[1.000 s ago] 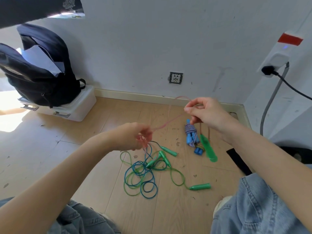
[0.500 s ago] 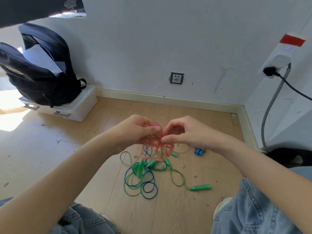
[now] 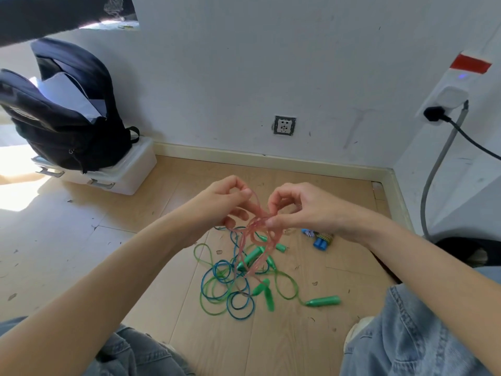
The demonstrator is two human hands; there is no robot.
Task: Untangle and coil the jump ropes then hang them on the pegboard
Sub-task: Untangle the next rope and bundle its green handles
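The left hand (image 3: 230, 203) and right hand (image 3: 295, 206) were both raised above the tangle (image 3: 233, 283) on the floor (image 3: 81, 253), each pinching the pink rope (image 3: 259, 234) between thumb and fingertips — the left hand on a strand arching over its forefinger, the right hand on the gathered loops just beside it. The loops hung down toward the tangle, and two green handles (image 3: 264, 293) dangled at its near edge, apparently on the pink rope.

The step appeared to be coiling. To do it well, each new turn should match the loops already gathered, the left hand feeding slack while the right hand kept its pinch firm — otherwise the coil would likely spring apart. The blue rope (image 3: 238, 308) and green rope (image 3: 284, 286) lay mixed in the tangle, still to be sorted; a blue-handled bundle (image 3: 320, 240) sat beyond it, to the right. No pegboard was in view.
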